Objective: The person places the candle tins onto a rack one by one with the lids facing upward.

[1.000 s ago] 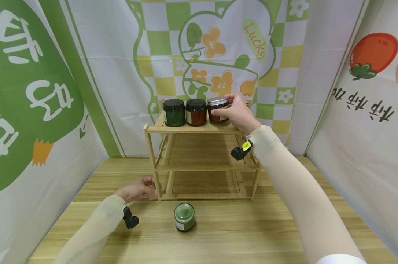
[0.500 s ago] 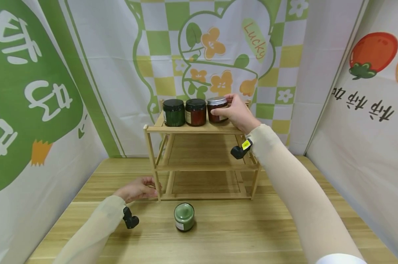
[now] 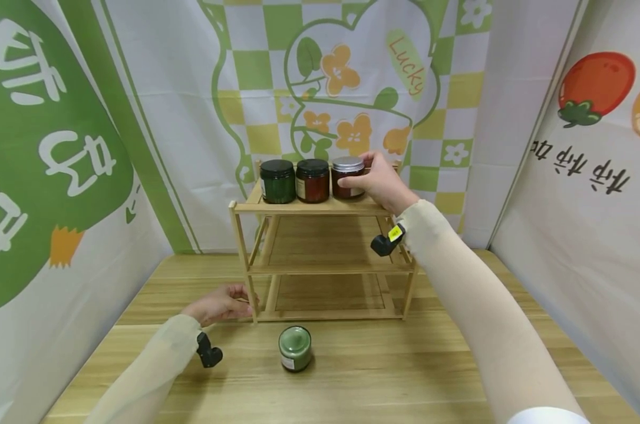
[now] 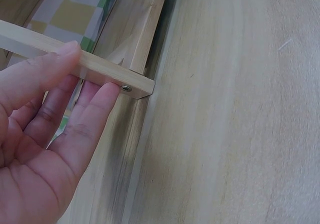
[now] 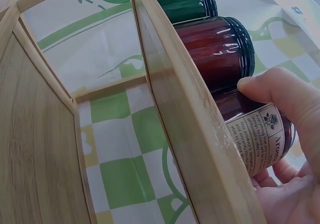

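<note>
- Right hand (image 3: 379,182) grips the silver-lidded jar (image 3: 347,176), fingers curled round it, at the top shelf's right end.
- Left hand (image 3: 220,304) pinches the bamboo rack (image 3: 320,268)'s front-left leg on the desk (image 3: 405,365).

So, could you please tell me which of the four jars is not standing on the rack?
The light green jar: it stands alone on the table before the rack; the other three line the top shelf.

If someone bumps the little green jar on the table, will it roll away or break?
The green jar stands upright on its flat base on the table, so a nudge would probably slide it, not roll it. It looks short and wide, so tipping seems unlikely. It appears to be glass, so a fall could crack it.
</note>
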Demonstrator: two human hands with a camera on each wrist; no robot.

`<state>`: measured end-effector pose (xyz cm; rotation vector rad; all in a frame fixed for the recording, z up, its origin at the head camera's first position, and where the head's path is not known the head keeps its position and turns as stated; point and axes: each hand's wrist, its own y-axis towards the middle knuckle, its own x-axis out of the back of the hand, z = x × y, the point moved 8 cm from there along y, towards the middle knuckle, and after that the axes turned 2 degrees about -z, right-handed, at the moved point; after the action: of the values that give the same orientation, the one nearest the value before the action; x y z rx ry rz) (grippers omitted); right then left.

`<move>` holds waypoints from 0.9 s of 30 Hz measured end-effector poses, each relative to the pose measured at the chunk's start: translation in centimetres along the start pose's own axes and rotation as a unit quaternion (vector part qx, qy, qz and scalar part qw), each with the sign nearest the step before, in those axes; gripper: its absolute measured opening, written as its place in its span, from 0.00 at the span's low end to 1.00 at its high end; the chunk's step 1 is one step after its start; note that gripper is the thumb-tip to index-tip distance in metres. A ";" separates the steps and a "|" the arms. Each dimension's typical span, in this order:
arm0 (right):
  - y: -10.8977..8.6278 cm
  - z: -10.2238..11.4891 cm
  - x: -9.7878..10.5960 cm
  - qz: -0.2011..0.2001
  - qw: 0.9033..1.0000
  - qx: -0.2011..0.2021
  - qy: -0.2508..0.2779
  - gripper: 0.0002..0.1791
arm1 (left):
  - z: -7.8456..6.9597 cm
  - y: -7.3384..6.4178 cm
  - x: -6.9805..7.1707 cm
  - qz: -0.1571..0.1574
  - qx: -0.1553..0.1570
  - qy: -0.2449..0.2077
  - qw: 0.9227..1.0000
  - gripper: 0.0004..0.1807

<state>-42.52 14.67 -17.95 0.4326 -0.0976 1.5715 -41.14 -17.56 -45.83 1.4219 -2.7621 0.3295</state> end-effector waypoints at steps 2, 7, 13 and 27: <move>0.0 -0.1 0.0 0.000 1.000 -0.003 -0.014 0.41 | 0.0 0.0 0.0 0.000 0.001 -0.003 1.000 0.12; 0.0 -0.2 0.0 0.000 0.999 -0.006 -0.036 0.39 | 0.0 -0.1 -0.1 0.000 0.001 -0.003 1.000 0.13; -0.2 -0.1 0.0 0.003 0.999 -0.008 -0.041 0.39 | 0.0 -0.2 -0.1 -0.003 0.004 0.001 1.000 0.13; -0.1 -0.1 0.1 0.005 0.999 -0.002 -0.042 0.38 | -0.1 0.0 -0.1 -0.001 0.000 -0.010 1.000 0.11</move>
<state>-42.48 14.78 -18.07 0.4947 -0.1679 1.5625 -41.11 -17.43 -45.80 1.4375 -2.7765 0.3173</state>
